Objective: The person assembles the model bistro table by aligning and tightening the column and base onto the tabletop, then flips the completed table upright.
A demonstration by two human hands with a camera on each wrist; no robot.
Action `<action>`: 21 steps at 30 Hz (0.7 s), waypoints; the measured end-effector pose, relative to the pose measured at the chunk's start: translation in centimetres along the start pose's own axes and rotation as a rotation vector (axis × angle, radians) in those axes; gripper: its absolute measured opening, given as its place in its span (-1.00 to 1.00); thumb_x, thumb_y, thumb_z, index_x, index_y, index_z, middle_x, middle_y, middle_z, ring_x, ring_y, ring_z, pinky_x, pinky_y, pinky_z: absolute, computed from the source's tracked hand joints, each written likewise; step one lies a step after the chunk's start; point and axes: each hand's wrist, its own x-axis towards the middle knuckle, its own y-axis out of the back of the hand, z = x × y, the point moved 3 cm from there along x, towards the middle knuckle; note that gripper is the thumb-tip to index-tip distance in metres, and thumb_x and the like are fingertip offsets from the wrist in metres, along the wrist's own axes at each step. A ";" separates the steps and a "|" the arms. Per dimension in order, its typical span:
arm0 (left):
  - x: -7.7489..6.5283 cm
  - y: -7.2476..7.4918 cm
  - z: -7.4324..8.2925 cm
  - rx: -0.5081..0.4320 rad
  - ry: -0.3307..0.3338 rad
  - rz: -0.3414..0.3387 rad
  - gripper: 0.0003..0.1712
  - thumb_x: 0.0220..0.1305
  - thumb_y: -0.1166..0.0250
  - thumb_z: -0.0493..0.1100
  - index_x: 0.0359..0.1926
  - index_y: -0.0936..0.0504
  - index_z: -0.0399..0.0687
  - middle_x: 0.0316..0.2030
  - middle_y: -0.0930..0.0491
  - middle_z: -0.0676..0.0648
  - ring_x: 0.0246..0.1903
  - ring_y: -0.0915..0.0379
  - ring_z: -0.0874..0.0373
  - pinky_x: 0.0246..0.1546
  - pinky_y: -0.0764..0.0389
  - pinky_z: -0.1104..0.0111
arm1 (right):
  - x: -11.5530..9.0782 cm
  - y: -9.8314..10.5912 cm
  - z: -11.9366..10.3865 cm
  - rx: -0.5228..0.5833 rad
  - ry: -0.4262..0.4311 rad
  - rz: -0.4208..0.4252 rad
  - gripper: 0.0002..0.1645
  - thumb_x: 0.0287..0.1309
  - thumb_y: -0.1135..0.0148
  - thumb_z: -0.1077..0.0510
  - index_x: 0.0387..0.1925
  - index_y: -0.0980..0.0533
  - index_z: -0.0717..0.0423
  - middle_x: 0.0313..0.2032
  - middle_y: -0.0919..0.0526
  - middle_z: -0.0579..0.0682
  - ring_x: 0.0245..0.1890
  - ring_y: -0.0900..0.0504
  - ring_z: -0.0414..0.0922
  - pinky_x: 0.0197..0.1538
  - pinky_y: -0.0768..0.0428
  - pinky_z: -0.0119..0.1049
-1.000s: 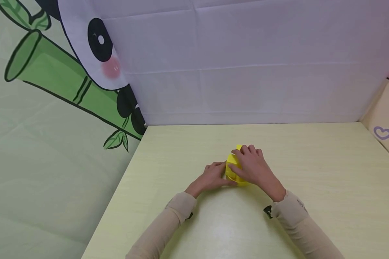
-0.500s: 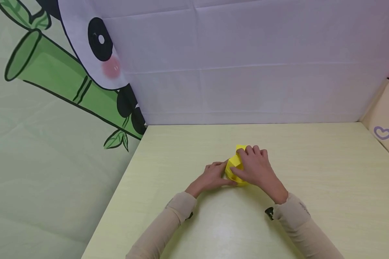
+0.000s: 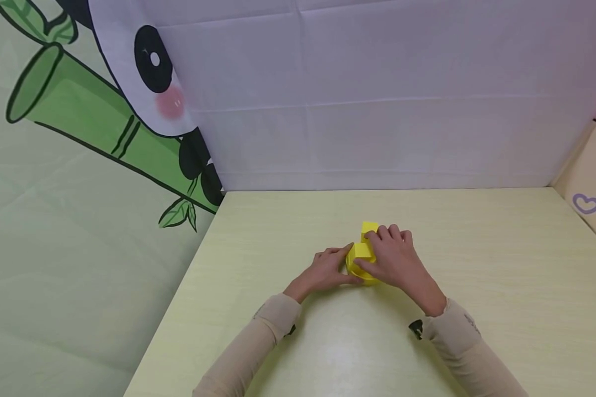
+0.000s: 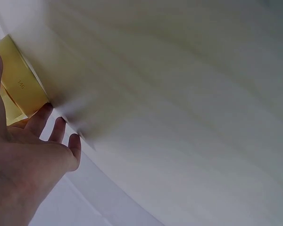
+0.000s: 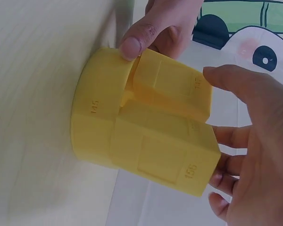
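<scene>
A yellow round base, marked 145, stands on the table. Two yellow blocks rise out of it in the right wrist view: one marked 156 and a second block beside it, with a number too faint to read surely. My left hand holds the base from the left, its thumb on the near side and its fingers on the far side. My right hand grips the second block, thumb on its top edge, fingers behind the blocks. Part of the yellow base shows in the left wrist view.
The pale wooden table spreads around both hands. A light cloth backdrop hangs behind its far edge. On the left hangs a cloth printed with bamboo.
My right hand has shifted slightly right and nearer. The block under it has turned, so a squarer top face shows, and more of the far block is visible. The left hand stays put.
</scene>
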 end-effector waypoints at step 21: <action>-0.1 0.1 0.2 -0.009 -0.014 0.001 0.14 0.26 -0.36 0.40 0.66 -0.08 0.07 0.43 -0.42 -0.02 0.45 -0.15 -0.04 0.44 -0.08 0.01 | -0.5 -0.3 -0.8 -0.038 0.040 0.029 -0.41 0.23 -0.38 -0.25 -0.18 -0.59 0.24 -0.25 -0.53 0.14 -0.14 -0.44 0.15 -0.05 -0.43 0.13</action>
